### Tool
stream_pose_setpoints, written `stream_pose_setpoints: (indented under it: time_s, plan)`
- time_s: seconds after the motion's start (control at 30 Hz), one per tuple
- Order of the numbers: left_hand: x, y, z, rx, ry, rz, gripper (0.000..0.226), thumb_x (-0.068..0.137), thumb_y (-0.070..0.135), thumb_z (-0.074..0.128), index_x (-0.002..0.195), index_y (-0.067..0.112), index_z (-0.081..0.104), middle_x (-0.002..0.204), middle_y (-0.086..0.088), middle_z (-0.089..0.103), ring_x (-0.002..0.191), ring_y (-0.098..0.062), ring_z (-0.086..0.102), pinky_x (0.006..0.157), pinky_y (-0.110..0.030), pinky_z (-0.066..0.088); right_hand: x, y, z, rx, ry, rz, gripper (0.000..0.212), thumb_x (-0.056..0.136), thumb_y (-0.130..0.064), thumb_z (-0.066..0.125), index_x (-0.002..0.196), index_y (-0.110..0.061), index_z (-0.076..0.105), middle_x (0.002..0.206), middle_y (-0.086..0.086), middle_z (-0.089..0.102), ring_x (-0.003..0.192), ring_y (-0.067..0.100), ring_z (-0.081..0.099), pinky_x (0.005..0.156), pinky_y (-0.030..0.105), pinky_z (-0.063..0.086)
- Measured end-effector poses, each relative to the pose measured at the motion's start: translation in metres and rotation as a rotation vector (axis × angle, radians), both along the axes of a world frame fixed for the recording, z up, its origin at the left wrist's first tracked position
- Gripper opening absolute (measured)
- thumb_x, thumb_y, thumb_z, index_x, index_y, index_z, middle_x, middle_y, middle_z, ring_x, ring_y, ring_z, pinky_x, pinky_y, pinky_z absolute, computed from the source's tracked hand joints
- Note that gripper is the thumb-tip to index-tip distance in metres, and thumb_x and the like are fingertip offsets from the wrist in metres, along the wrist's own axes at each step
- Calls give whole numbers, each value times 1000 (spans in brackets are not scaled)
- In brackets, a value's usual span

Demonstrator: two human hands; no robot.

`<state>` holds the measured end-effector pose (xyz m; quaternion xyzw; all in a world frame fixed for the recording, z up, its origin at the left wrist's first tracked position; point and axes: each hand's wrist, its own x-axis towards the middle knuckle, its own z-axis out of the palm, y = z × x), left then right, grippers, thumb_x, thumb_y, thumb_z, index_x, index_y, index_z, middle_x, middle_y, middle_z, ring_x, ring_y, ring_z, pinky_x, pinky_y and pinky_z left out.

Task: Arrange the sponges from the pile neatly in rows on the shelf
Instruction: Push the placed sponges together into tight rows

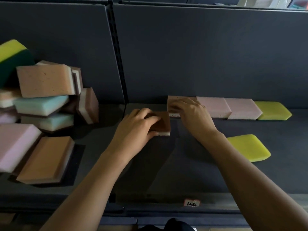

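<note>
Shelf [208, 164], dark, w/ label tag [191, 202] on front edge.
Pile [43, 104]: mixed sponges, left section, jumbled.
Back row, right section: tan sponge [173, 105], 2 pink sponges [215, 106], yellow sponge [273, 110], side by side, touching.
Loose yellow sponge [249, 147]: nearer front, apart from row.
Left hand [135, 129]: grip clamped on brown-top sponge [164, 125], just left-front of row's end.
Right hand [193, 114]: fingers curled onto tan sponge, pressing; full grasp – can't tell.

Small white paper label with dark handwriting [192, 203], stuck on dark front edge. Slotted dark metal upright [116, 52] between grey back panels [208, 52].
</note>
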<state>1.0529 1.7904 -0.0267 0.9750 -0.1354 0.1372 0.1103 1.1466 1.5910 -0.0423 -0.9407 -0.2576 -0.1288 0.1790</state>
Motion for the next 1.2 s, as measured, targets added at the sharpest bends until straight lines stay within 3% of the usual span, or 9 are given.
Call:
stream_pose_setpoints:
  time_s: [0.33, 0.77, 1.2]
  plan:
    - [34, 1, -1, 21, -6, 147, 46, 89, 22, 68, 133, 25, 57, 134, 3, 53, 119, -24, 51, 93, -39, 49, 6, -3, -7, 3, -11, 0, 60, 81, 8, 62, 129, -27, 62, 132, -2, 61, 118, 28, 57, 92, 45, 51]
    - [60, -13, -3, -45, 21, 129, 48, 88, 7, 64, 133, 23, 57, 136, 1, 52, 125, -25, 48, 94, -43, 49, 7, -7, -2, -17, 12, 24, 60, 81, 5, 59, 129, -32, 60, 134, -8, 58, 119, 26, 55, 92, 42, 50]
    - [63, -21, -3, -17, 88, 137, 50, 97, 6, 52, 145, 17, 44, 154, -9, 35, 144, -32, 24, 114, -42, 29, 5, -11, 1, -2, 75, 75, 63, 80, 2, 59, 133, -32, 58, 140, -10, 54, 126, 23, 51, 100, 43, 46]
